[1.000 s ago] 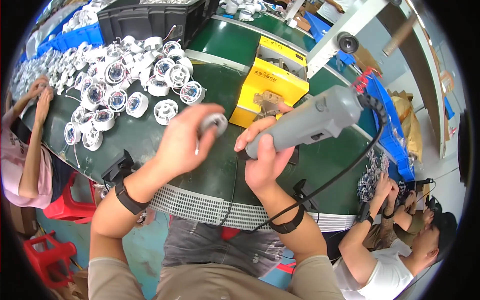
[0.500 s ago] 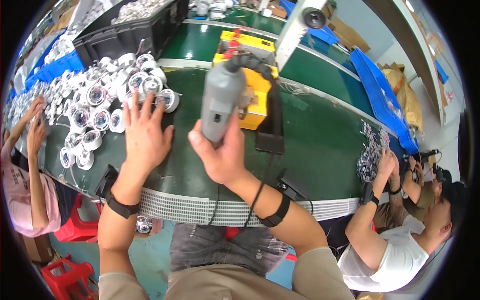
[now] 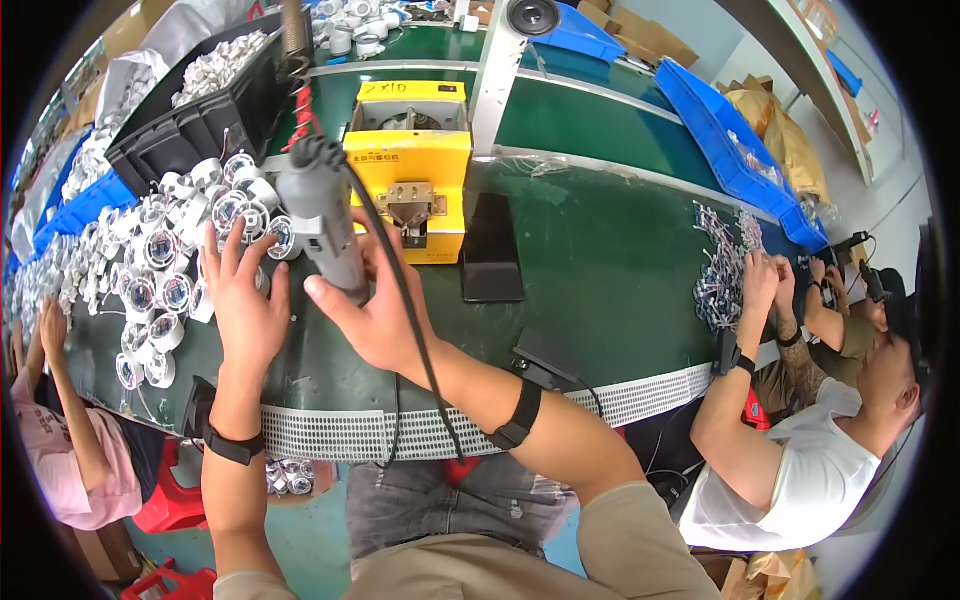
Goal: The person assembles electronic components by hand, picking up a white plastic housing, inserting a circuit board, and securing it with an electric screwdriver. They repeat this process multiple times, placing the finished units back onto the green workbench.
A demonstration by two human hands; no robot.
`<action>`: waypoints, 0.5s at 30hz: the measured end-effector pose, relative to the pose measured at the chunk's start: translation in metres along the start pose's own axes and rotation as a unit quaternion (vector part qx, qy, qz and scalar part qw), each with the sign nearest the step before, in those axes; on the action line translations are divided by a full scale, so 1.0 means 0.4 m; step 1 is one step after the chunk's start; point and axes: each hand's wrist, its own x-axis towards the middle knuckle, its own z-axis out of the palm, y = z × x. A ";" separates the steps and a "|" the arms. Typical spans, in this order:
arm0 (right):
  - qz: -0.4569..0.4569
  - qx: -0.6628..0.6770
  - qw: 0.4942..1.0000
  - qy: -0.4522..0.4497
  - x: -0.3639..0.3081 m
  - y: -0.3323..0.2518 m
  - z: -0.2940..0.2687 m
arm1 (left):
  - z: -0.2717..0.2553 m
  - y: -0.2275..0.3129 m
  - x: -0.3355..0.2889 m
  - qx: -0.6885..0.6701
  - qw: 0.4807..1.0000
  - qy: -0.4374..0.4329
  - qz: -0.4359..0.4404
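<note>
My right hand (image 3: 385, 320) is wrapped round a grey electric screwdriver (image 3: 322, 215), held tilted over the bench with a black cable running from its top. Its lower tip is hidden behind my hand. Close on its left, my left hand (image 3: 245, 310) has its fingers spread at the edge of a pile of round white housings (image 3: 162, 248) with circuit parts inside. The fingertips overlap a white housing (image 3: 284, 238) and its neighbours; whether they press on them I cannot tell. Behind the screwdriver stands a yellow bench machine (image 3: 440, 165) with a metal fixture on its front.
A black crate (image 3: 190, 125) of small white parts sits at the back left. On the green bench (image 3: 590, 290) lie a dark phone-like slab (image 3: 492, 250) and a bundle of wires (image 3: 722, 265). Co-workers sit at both sides. A blue tray (image 3: 730, 150) lies at the back right.
My right hand has brought the screwdriver leftward, close to my left hand, uncovering the yellow machine's front. My left hand stays spread by the housings. The whole view has shifted.
</note>
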 end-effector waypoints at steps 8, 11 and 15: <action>0.014 -0.034 0.999 0.007 -0.013 -0.003 -0.004 | -0.021 0.025 0.002 -0.118 0.992 0.050 0.017; -0.021 -0.030 0.999 0.017 -0.006 0.009 -0.005 | -0.016 0.021 -0.003 -0.114 0.993 0.036 0.020; -0.024 -0.040 0.999 -0.003 0.013 0.021 -0.013 | -0.012 0.024 0.005 -0.175 0.985 0.011 -0.003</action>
